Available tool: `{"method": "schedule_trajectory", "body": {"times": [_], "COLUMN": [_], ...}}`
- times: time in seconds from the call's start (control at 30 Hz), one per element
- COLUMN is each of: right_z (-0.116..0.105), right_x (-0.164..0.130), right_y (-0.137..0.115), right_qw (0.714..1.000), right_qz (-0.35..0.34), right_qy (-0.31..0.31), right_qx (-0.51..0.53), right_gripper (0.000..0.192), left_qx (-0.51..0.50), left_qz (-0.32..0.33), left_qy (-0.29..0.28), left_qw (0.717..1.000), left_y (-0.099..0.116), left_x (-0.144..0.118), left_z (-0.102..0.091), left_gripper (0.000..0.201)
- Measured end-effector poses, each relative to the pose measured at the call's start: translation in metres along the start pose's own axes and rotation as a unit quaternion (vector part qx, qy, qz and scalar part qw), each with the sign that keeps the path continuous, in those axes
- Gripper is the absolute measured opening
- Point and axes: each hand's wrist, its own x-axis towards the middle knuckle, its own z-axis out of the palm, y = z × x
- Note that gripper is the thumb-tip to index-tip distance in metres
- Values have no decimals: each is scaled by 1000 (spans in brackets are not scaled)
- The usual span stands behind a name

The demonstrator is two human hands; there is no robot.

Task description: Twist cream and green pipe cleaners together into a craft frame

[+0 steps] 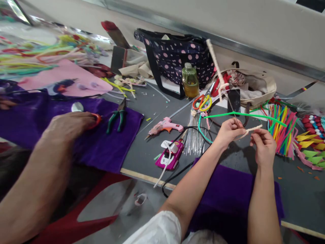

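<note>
My left hand is closed in a pinch on a cream pipe cleaner, whose free end points right. From this hand a thin wire rises towards another cream fuzzy length standing upright above the table. My right hand is just below the free end, its fingers curled together; whether anything is between them is hidden. A bright green pipe cleaner stretches behind both hands. Under my forearms a purple cloth covers the table edge.
A pink glue gun, magenta device and thin wires lie left of my hands. Coloured pipe cleaners are bundled at right. Further left, a co-worker's hand rests near green-handled pliers. A dotted bag stands behind.
</note>
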Motion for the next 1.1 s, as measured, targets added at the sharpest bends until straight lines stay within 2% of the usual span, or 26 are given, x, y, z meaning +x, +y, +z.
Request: {"method": "schedule_trajectory", "body": {"times": [0.23, 0.37, 0.47, 0.63, 0.8, 0.93, 1.1], "right_z": [24, 30, 28, 21, 13, 9, 9], "right_x": [-10, -15, -15, -13, -11, -8, -4], "right_y": [0, 1, 0, -2, -2, 1, 1], "right_qw": [997, 997, 997, 996, 997, 999, 999], "right_qz": [38, 48, 48, 37, 39, 11, -8], "right_qy": [-42, -23, -23, -31, -42, -19, -40], "right_qx": [53, 63, 61, 78, 42, 27, 17], "right_gripper": [27, 38, 33, 26, 22, 19, 22], "left_qx": [-28, -29, -32, -35, -51, -54, -51], "left_qz": [13, 8, 0, -61, -113, -119, -124], "left_qy": [65, 78, 84, 38, 4, -13, -38], "left_qw": [997, 997, 996, 997, 992, 991, 990], "left_y": [-4, -7, -7, 0, 5, 4, 2], "left_x": [3, 4, 4, 1, -2, -1, 0], "left_z": [0, 0, -1, -2, -1, -1, -2], "left_gripper": [33, 35, 36, 37, 35, 35, 36]}}
